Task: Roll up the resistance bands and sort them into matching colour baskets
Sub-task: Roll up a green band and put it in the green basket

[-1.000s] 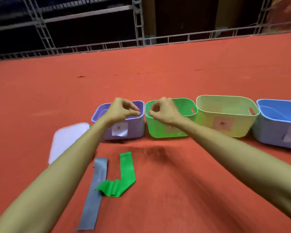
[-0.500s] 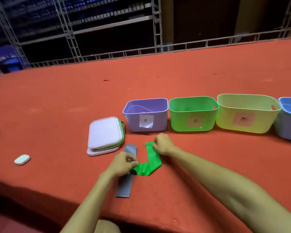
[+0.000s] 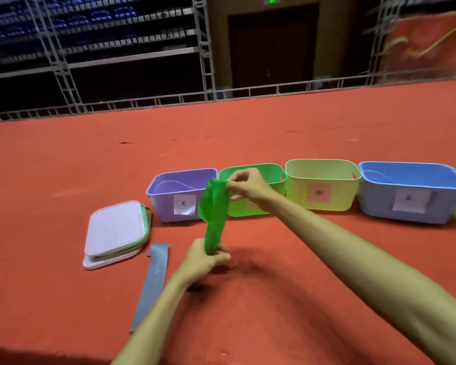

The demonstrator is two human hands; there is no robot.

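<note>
Holding the green band [image 3: 213,214] up off the red surface [image 3: 248,299], right in front of the purple basket [image 3: 179,177] and the green basket [image 3: 274,172]. Pinching the top end between thumb and fingertips of the right hand [image 3: 248,184], gripping the bottom end in the curled fingers of the left hand [image 3: 206,262], both clamped on the rubber. Hanging slack and twisted through the middle, not yet rolling. Probably risking a crooked, coning roll by starting from a bunched end instead of a flattened one. Likely inviting a slip too: pulling tighter, losing one pinch, sending the strip springing away or dropping into the purple tub just beside the green one. Leaving the grey band [image 3: 153,283] lying flat close to the left forearm, so possibly sweeping it toward the near edge with a careless elbow. Ignoring the stacked lids [image 3: 113,230] off to the left, apart from the action.
</note>
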